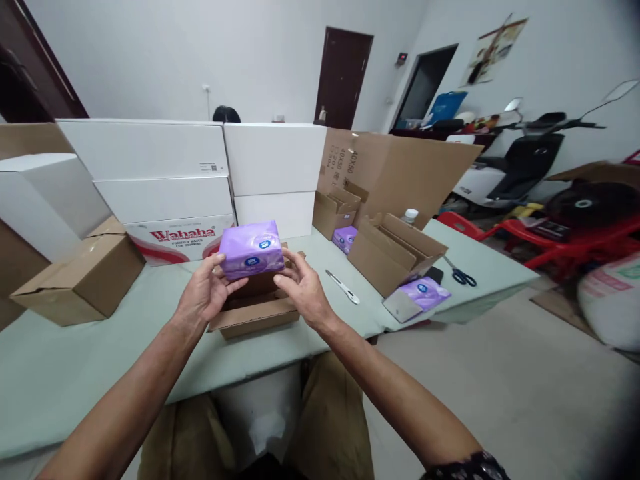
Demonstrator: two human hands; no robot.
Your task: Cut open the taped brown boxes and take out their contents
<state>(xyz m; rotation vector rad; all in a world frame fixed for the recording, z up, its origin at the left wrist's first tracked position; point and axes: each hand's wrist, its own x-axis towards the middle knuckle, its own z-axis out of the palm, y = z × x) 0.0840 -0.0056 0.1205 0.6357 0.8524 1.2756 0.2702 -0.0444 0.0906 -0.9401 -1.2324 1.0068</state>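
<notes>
Between my two hands is a purple tissue pack (250,241), held up in the air. My left hand (204,288) grips its left end, with the thumb at the side and the fingers underneath. At the right end, my right hand (303,285) has its fingers and thumb around the pack's corner. Directly beneath the pack stands an open cardboard box (260,323) on the green-covered table. The pack and my hands hide part of the box's inside.
A white utility knife (343,288) lies right of the box. Farther right are an open carton (387,257), another purple tissue pack (424,293) and dark-handled scissors (463,276). White boxes (273,160) stand stacked at the back. A closed carton (83,280) sits at the left.
</notes>
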